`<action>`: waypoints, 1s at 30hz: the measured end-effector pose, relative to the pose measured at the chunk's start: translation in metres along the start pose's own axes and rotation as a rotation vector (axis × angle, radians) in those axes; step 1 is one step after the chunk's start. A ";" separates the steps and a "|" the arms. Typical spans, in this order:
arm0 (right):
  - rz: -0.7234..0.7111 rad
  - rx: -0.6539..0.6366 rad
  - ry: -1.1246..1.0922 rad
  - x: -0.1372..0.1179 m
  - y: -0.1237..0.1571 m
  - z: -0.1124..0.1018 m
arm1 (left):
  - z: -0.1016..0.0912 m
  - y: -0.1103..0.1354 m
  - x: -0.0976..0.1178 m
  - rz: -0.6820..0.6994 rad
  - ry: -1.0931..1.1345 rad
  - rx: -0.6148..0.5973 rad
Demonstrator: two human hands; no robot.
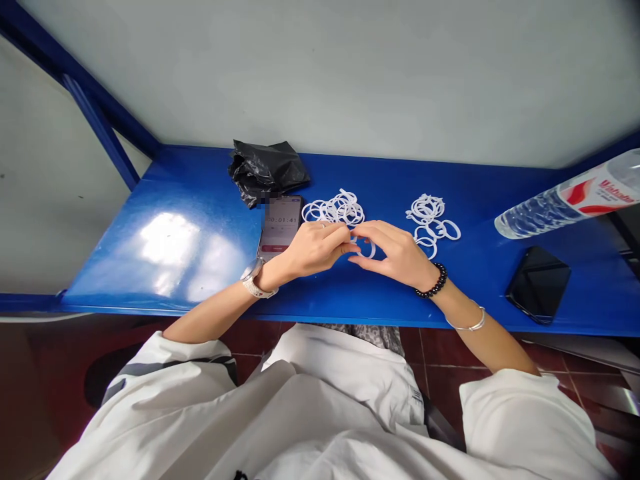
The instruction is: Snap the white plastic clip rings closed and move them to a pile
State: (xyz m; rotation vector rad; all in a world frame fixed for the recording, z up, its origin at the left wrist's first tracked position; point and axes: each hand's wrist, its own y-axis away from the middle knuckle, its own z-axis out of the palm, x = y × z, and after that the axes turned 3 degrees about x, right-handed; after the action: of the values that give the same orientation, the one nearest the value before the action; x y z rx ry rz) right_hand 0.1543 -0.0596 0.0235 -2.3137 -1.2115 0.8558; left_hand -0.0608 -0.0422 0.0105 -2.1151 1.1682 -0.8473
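Above the blue tabletop, my left hand and my right hand meet at the fingertips. Between them is a white plastic ring, partly covered by my fingers. My left fingers pinch its left side, while the thumb and fingers of my right hand close around it from the right. Just beyond my left hand lies a heap of white plastic rings with small tabs. A second, looser group of such rings is on the table past my right hand.
A phone showing a timer lies left of the heap, beside a crumpled black plastic bag. At the right are a water bottle and a dark phone. A grey wall rises behind the blue table.
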 end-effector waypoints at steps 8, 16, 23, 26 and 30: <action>-0.161 0.009 0.126 -0.001 0.000 -0.006 | -0.013 0.000 -0.001 0.163 -0.147 -0.128; -0.183 0.017 0.127 -0.006 0.003 0.000 | -0.011 -0.001 0.013 0.227 -0.156 -0.088; 0.007 -0.064 -0.036 -0.010 -0.001 -0.010 | -0.010 0.002 0.011 0.136 -0.064 -0.107; 0.064 -0.044 -0.096 -0.008 -0.002 -0.013 | -0.009 0.002 0.007 0.130 -0.054 -0.080; 0.144 -0.031 -0.104 -0.003 -0.001 -0.012 | -0.009 0.002 -0.001 0.085 -0.063 -0.144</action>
State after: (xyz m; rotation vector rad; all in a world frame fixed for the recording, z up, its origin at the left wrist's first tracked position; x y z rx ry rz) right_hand 0.1600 -0.0620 0.0338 -2.4317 -1.1170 1.0256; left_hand -0.0687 -0.0438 0.0145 -2.1723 1.3110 -0.6716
